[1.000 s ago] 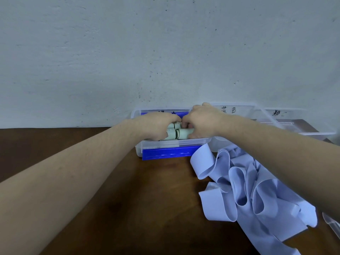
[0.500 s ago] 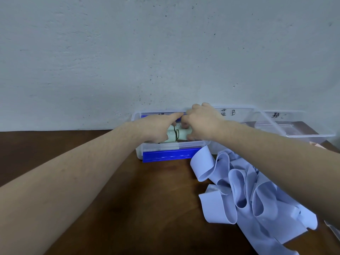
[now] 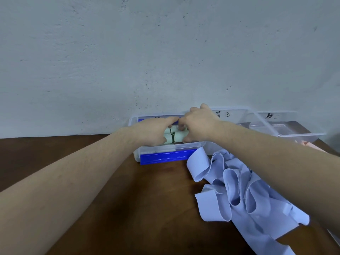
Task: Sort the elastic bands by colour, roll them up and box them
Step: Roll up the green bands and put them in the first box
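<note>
Over the last second both hands have stayed inside the clear plastic box with the blue base (image 3: 165, 158), only nudging the pale green rolled elastic bands (image 3: 177, 136) closer together. The left hand (image 3: 152, 132) and right hand (image 3: 199, 124) curl their fingers around the rolls; the green colour looks nearly packed, while the loose lilac-blue elastic bands (image 3: 237, 188) wait on the dark wooden tabletop (image 3: 147, 208).

Green rolls (image 3: 174, 136): your left hand (image 3: 152, 132) and right hand (image 3: 199, 126) cover most of them; you can't count them.
Fingertips: hidden inside the box (image 3: 156, 150).
Blue bands (image 3: 244, 196): pile runs off the bottom edge.
Box labels: handwriting too small to read.
</note>
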Action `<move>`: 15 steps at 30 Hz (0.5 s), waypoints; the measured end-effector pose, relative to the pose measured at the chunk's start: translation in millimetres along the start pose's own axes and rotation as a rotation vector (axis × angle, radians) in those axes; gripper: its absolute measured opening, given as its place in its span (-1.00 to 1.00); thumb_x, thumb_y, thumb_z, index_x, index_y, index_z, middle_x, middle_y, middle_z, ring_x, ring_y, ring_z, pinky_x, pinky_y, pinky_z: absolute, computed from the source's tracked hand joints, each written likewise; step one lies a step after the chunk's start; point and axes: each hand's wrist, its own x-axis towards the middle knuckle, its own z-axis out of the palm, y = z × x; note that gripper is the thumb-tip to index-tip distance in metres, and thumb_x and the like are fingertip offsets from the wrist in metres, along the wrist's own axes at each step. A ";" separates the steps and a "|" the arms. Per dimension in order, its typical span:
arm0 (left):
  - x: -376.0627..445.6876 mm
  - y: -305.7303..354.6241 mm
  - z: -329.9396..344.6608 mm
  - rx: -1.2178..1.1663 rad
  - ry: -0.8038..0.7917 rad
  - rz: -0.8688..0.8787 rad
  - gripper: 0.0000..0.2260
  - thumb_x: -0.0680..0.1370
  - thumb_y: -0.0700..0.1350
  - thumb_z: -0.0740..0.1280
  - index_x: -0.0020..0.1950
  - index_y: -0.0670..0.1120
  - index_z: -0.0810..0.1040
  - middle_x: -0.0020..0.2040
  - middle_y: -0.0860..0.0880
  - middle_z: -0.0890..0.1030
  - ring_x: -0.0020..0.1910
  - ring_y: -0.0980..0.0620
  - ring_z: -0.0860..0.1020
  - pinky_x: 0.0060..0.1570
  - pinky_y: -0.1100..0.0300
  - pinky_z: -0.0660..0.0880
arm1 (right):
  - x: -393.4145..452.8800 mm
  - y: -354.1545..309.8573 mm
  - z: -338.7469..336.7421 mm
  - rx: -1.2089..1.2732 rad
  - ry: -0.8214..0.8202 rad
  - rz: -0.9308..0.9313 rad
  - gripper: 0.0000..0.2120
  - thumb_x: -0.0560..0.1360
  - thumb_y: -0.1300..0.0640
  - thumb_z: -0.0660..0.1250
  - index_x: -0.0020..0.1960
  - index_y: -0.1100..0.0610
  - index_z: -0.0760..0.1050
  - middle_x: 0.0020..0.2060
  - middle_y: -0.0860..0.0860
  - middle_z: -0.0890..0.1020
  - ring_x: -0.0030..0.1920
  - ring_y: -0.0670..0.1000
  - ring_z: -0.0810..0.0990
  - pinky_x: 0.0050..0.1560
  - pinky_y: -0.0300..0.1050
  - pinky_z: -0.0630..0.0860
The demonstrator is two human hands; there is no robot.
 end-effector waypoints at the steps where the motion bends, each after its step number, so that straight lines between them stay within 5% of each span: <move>1: -1.9 0.6 -1.9 -0.009 0.006 0.005 -0.37 0.53 -0.16 0.35 0.55 0.11 0.22 0.38 0.04 0.48 0.21 0.01 0.52 0.15 0.06 0.51 | -2.2 1.6 -0.8 0.018 0.005 0.006 -0.61 0.41 -0.23 0.39 0.20 -0.14 0.52 0.07 -0.11 0.61 0.18 0.02 0.46 0.12 0.02 0.26; 5: -11.1 9.3 -11.4 -0.003 0.028 0.009 -0.52 0.59 -0.10 0.31 0.51 0.08 0.34 0.42 0.05 0.42 0.33 0.04 0.44 0.24 0.13 0.42 | -12.1 9.4 -6.1 0.145 0.026 0.048 -0.61 0.44 -0.26 0.38 0.21 -0.15 0.51 0.08 -0.13 0.59 0.20 0.01 0.44 0.15 0.01 0.27; 9: -24.9 21.3 -13.7 0.014 0.146 0.008 -0.63 0.62 -0.05 0.27 0.44 0.10 0.43 0.39 0.10 0.44 0.23 0.09 0.45 0.01 0.29 0.26 | -25.4 15.1 -6.0 0.383 0.139 0.088 -0.83 0.53 -0.10 0.33 0.08 -0.10 0.58 -0.01 -0.13 0.63 0.13 0.04 0.49 0.13 -0.05 0.34; 15: -54.5 42.2 -7.2 -0.013 0.296 0.061 -0.74 0.61 -0.05 0.26 0.29 0.12 0.55 0.25 0.16 0.52 0.24 0.12 0.44 -0.03 0.30 0.18 | -64.4 12.3 -8.9 0.514 0.232 0.054 -0.87 0.54 0.02 0.30 -0.04 0.00 0.61 -0.16 -0.09 0.65 -0.03 0.02 0.52 0.09 0.02 0.48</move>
